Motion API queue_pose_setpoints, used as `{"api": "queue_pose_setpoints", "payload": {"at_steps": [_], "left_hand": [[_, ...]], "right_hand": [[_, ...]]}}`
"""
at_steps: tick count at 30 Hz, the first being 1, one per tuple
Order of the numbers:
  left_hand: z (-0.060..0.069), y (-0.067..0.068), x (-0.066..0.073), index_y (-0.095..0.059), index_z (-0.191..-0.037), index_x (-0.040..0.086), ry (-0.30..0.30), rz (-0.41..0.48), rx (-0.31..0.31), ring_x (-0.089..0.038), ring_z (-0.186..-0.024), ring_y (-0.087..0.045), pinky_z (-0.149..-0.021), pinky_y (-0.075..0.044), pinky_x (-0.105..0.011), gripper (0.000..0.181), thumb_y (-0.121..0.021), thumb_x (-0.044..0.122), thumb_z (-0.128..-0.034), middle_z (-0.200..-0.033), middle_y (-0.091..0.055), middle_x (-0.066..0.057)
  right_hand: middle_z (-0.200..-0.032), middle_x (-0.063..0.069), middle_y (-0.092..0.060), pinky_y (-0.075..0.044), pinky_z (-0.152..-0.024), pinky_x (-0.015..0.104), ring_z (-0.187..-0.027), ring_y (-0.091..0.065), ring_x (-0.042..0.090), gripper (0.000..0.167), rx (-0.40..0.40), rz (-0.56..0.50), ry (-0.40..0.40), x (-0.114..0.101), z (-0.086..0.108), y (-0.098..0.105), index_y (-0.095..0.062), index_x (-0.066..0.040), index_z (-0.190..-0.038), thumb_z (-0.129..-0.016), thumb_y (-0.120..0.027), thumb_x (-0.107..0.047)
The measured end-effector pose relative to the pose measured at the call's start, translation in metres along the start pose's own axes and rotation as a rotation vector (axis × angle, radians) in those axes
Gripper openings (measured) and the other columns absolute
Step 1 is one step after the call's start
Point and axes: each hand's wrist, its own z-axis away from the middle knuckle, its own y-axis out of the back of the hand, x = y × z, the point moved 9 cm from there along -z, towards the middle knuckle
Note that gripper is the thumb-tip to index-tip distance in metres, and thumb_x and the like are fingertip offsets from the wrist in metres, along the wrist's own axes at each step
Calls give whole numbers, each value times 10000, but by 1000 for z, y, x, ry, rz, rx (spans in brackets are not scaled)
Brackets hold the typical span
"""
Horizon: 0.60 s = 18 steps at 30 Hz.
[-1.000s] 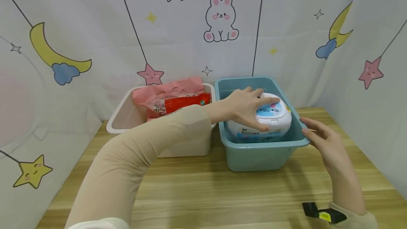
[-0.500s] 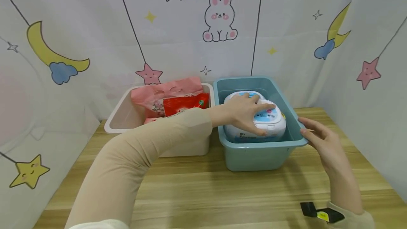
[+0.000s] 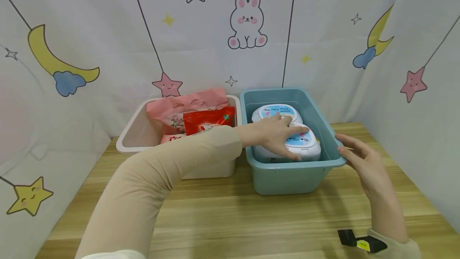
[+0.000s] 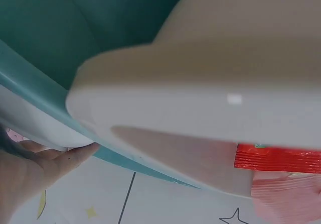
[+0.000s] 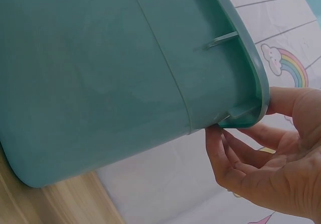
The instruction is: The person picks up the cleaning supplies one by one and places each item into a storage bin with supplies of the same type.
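Observation:
In the head view, my left hand (image 3: 271, 134) lies over a white lidded plastic tub (image 3: 309, 152) with a blue label, its thumb and fingers spread across the lid and gripping the sides. That tub sits inside the teal bin (image 3: 284, 180), in front of a second similar white tub (image 3: 278, 110). My right hand (image 3: 364, 165) pinches the bin's right rim between thumb and fingers. The right wrist view shows this right hand (image 5: 273, 163) at the corner of the rim. In the left wrist view only part of the left hand (image 4: 32, 174) shows beside the white tub (image 4: 45, 118).
Left of the teal bin stands a white bin (image 3: 215, 170), holding a pink bag (image 3: 187, 102) and a red packet (image 3: 206, 120). Both bins rest on a wooden table (image 3: 215, 219). A printed curtain (image 3: 201, 43) hangs behind and along the sides.
My left hand has lowered the white tub deeper into the teal bin and slightly toward me, uncovering the second tub behind. My right hand keeps its hold on the rim.

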Motion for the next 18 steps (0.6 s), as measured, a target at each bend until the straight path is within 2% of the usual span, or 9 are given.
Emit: {"api": "queue_pose_setpoints", "payload": {"at_steps": [5, 9, 18], "left_hand": [[-1, -6, 1, -129, -1515, 427, 2, -9, -41, -367, -1445, -256, -1136, -312, -541, 831, -462, 745, -824, -1579, -219, -90], [-2, -10, 1, -132, -1513, 432, -4, 3, -63, -355, -1439, -271, -1128, -328, -530, 802, -464, 718, -841, -1575, -224, -76], [-6, -11, 3, -119, -1500, 484, -5, 31, -73, -378, -1450, -248, -1122, -324, -545, 783, -496, 689, -844, -1567, -230, -85]], "right_hand": [[-1157, -125, -561, -488, -774, 81, -922, -584, -21, 429, -1, -22, 15, -1, 1, -1, -519, -71, -1365, -956, -589, -180], [-1156, -128, -562, -488, -773, 81, -923, -582, -21, 425, -2, -11, 19, -1, 1, -1, -521, -73, -1363, -957, -588, -180], [-1163, -143, -558, -483, -779, 78, -943, -571, -26, 422, 3, 24, 20, -1, 1, 0, -522, -76, -1365, -960, -582, -181]]}}
